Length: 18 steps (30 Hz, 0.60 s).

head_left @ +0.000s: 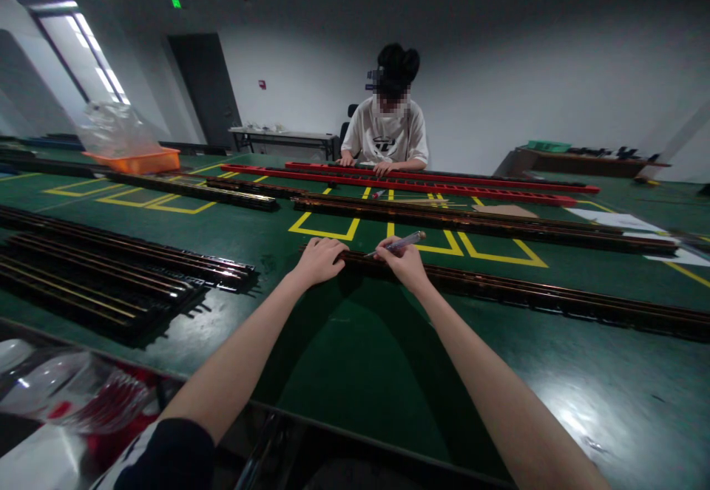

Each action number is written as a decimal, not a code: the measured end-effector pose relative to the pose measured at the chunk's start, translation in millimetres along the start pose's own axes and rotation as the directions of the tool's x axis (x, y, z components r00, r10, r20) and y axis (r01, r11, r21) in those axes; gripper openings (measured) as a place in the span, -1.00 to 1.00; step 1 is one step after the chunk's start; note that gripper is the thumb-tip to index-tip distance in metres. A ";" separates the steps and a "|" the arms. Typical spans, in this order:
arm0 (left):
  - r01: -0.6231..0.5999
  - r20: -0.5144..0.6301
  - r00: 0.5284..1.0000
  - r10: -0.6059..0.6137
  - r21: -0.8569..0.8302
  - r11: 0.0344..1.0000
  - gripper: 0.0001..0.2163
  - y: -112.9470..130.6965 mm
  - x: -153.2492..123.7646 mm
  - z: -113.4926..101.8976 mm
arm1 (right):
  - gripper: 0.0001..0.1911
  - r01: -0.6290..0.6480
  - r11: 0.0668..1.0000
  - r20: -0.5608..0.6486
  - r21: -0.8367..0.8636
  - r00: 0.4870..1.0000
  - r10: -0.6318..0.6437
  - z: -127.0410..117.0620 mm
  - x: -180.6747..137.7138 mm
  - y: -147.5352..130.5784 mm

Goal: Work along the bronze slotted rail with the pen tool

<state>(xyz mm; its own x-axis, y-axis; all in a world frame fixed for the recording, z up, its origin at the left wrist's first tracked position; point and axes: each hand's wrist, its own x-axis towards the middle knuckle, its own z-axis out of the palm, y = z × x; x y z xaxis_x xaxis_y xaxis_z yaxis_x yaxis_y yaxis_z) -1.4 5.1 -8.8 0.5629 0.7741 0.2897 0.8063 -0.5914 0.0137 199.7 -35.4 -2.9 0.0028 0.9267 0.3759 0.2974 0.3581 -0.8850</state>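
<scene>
A long dark rail (532, 288) with coppery strips runs from the middle of the green table (333, 349) to the right edge of the view. My left hand (320, 259) is curled over its left end, fingers pressing on it. In my right hand (404, 261) is a slim pen-like tool (409, 240), pinched between thumb and fingers and tilted, its upper end pointing right. The tool's tip is near the rail's top, just right of my left hand; whether it touches cannot be made out.
More dark rails (111, 276) lie at the left, and another long one (460, 220) crosses beyond my hands. Across the table a person (385, 131) has both hands on red rails (410, 185). An orange bin (136, 161) holds clear plastic. Paper sheets (613, 219) lie at right.
</scene>
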 end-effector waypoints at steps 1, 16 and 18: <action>0.006 -0.003 1.000 -0.006 0.010 1.000 -0.71 -0.6 -0.3 0.2 | -0.91 -0.002 1.000 0.000 -0.001 1.000 0.002 0.1 0.2 0.3; 0.005 -0.011 1.000 -0.005 0.010 1.000 -0.61 -1.8 0.8 3.3 | -0.88 0.012 1.000 0.003 0.006 1.000 -0.012 -0.7 -0.5 1.4; 0.014 -0.008 1.000 -0.014 0.011 1.000 -0.61 -1.0 0.5 2.5 | -0.88 0.014 1.000 -0.001 0.006 1.000 -0.014 -1.2 -0.1 2.4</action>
<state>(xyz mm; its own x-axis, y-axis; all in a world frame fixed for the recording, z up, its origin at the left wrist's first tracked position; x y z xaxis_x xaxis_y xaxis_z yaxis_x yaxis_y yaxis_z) -1.4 6.7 -11.1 0.5504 0.7802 0.2971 0.8159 -0.5782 0.0069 201.5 -34.7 -4.7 -0.0005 0.9214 0.3887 0.2921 0.3719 -0.8811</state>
